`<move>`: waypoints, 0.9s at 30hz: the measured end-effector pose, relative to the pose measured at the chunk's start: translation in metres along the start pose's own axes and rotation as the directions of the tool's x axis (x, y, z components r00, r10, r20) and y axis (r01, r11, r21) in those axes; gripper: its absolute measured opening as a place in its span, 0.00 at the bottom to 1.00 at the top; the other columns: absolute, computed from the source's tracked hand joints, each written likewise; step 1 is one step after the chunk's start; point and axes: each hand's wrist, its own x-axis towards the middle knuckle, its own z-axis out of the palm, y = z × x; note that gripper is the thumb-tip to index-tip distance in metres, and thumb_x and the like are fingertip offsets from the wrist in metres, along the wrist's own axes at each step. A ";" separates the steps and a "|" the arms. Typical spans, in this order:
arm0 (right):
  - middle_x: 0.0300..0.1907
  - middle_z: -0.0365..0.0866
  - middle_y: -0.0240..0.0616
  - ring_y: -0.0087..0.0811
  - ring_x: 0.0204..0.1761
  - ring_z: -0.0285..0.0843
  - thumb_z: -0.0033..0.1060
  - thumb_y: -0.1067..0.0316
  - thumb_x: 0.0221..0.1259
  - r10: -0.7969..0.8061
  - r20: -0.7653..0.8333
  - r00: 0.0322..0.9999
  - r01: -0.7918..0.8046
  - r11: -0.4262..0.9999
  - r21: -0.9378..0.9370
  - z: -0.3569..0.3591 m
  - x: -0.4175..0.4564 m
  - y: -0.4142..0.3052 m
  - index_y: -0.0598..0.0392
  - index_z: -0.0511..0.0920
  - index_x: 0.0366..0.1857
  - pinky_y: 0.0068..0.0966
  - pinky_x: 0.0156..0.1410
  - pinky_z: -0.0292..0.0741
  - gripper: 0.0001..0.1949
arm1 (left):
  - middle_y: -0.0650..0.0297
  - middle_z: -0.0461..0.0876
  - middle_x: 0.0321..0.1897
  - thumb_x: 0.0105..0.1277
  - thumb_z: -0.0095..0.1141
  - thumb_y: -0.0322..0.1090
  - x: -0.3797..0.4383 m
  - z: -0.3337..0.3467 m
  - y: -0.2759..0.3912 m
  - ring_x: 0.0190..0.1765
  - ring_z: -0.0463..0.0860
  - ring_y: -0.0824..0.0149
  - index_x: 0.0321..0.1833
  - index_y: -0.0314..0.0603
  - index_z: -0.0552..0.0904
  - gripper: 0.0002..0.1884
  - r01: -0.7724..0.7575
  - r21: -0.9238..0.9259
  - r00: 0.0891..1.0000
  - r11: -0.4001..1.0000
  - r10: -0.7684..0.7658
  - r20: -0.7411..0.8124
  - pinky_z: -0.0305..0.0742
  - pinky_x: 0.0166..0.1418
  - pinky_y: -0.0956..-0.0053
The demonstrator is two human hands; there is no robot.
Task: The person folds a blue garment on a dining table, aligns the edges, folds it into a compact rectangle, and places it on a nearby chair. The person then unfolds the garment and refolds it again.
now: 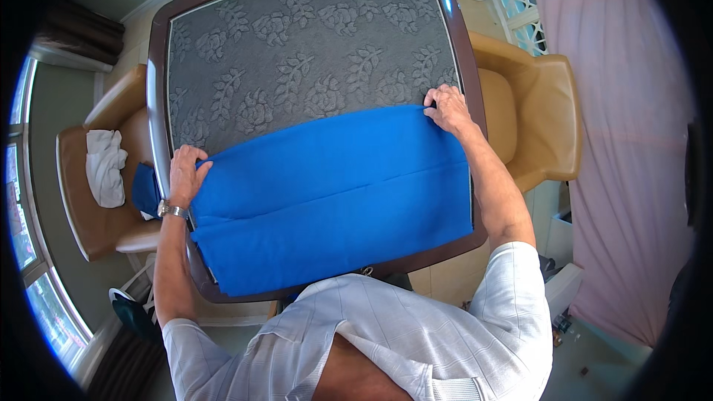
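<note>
A blue cloth (pixel 334 178) lies spread across the near part of a table, with a crease running along its length. My left hand (pixel 188 172), with a metal watch on the wrist, pinches the cloth's far left corner between thumb and fingers. At the far right corner, my right hand (pixel 447 107) grips the edge the same way. The cloth's near edge reaches the table's near rim. Beyond its far edge shows a grey table cover (pixel 312 50) with raised flowers and leaves.
The table has a dark brown rim (pixel 476 100). Tan armchairs stand at the left (pixel 78 178) and right (pixel 548 117); the left one holds a white cloth (pixel 106 170) and a dark blue cloth (pixel 145 188). A pink curtain (pixel 624 150) hangs at the right.
</note>
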 end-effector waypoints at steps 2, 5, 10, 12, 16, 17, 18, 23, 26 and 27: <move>0.57 0.84 0.38 0.47 0.67 0.77 0.80 0.64 0.66 -0.001 0.013 1.000 0.000 0.999 0.032 0.001 0.004 0.006 0.43 0.87 0.48 0.47 0.75 0.73 0.11 | 0.55 0.84 0.44 0.65 0.75 0.31 0.007 0.000 -0.004 0.53 0.82 0.48 0.38 0.42 0.86 0.08 -0.018 -0.075 1.000 0.997 0.018 0.004 0.78 0.61 0.52; 0.51 0.86 0.38 0.47 0.64 0.80 0.76 0.64 0.70 -0.028 -0.040 0.999 0.032 0.995 0.094 0.006 0.004 0.011 0.46 0.86 0.45 0.46 0.73 0.73 0.07 | 0.55 0.85 0.41 0.70 0.70 0.30 0.014 -0.006 -0.007 0.48 0.83 0.48 0.39 0.40 0.84 0.06 0.051 -0.172 0.995 0.984 -0.036 0.089 0.78 0.58 0.53; 0.51 0.90 0.39 0.46 0.61 0.82 0.70 0.64 0.75 0.009 -0.073 0.997 0.001 0.990 0.142 0.004 0.004 0.003 0.47 0.85 0.46 0.45 0.72 0.73 0.04 | 0.56 0.84 0.35 0.79 0.62 0.31 0.012 -0.005 -0.012 0.42 0.84 0.56 0.44 0.37 0.81 0.05 0.171 -0.231 0.981 0.958 -0.144 0.129 0.79 0.51 0.57; 0.53 0.92 0.38 0.45 0.61 0.83 0.70 0.65 0.75 0.030 -0.053 0.998 -0.021 0.989 0.149 0.003 0.003 0.003 0.47 0.84 0.48 0.45 0.71 0.73 0.05 | 0.57 0.85 0.36 0.79 0.64 0.33 0.015 -0.005 -0.011 0.43 0.86 0.61 0.50 0.37 0.82 0.07 0.206 -0.258 0.975 0.944 -0.175 0.135 0.81 0.52 0.61; 0.54 0.93 0.38 0.44 0.64 0.83 0.74 0.67 0.72 -0.007 -0.058 0.998 0.018 0.981 0.192 -0.003 -0.003 0.006 0.46 0.86 0.52 0.44 0.73 0.72 0.10 | 0.52 0.88 0.41 0.70 0.76 0.33 0.008 -0.010 -0.003 0.45 0.89 0.56 0.56 0.36 0.85 0.17 0.108 -0.191 0.992 0.976 -0.093 0.086 0.84 0.59 0.61; 0.54 0.92 0.39 0.45 0.65 0.83 0.74 0.66 0.71 0.004 0.005 1.000 -0.005 0.987 0.160 -0.005 -0.002 0.006 0.47 0.86 0.52 0.44 0.74 0.72 0.10 | 0.51 0.88 0.41 0.70 0.76 0.32 0.007 -0.008 -0.010 0.45 0.89 0.56 0.55 0.35 0.85 0.16 0.142 -0.221 0.985 0.965 -0.116 0.126 0.83 0.59 0.61; 0.54 0.92 0.40 0.46 0.65 0.82 0.74 0.66 0.71 0.014 0.067 0.998 -0.023 0.992 0.127 -0.010 0.001 0.004 0.48 0.86 0.52 0.44 0.75 0.72 0.10 | 0.51 0.89 0.41 0.69 0.76 0.32 0.007 -0.009 -0.013 0.46 0.89 0.55 0.54 0.35 0.86 0.15 0.178 -0.247 0.976 0.952 -0.139 0.167 0.83 0.58 0.61; 0.52 0.92 0.37 0.44 0.66 0.82 0.73 0.64 0.71 0.005 -0.015 1.000 -0.004 0.998 0.055 -0.013 -0.014 0.016 0.45 0.87 0.47 0.47 0.72 0.72 0.06 | 0.49 0.89 0.40 0.70 0.74 0.31 0.010 -0.023 0.004 0.46 0.89 0.52 0.45 0.33 0.86 0.10 0.335 -0.193 0.928 0.922 -0.288 0.235 0.83 0.56 0.59; 0.47 0.91 0.37 0.46 0.60 0.84 0.75 0.66 0.68 -0.071 -0.178 0.981 0.083 0.995 0.057 -0.013 -0.036 0.025 0.46 0.87 0.45 0.47 0.67 0.74 0.06 | 0.48 0.89 0.40 0.71 0.72 0.31 -0.013 -0.029 0.006 0.45 0.89 0.49 0.44 0.34 0.86 0.09 0.210 -0.173 0.977 0.962 -0.198 0.086 0.82 0.54 0.58; 0.47 0.91 0.37 0.47 0.58 0.84 0.75 0.67 0.68 -0.092 -0.224 0.970 0.110 0.992 0.068 -0.012 -0.046 0.026 0.46 0.87 0.44 0.46 0.66 0.74 0.06 | 0.49 0.88 0.39 0.72 0.72 0.31 -0.023 -0.032 0.009 0.44 0.88 0.50 0.45 0.34 0.86 0.08 0.154 -0.164 0.988 0.974 -0.154 0.012 0.82 0.52 0.59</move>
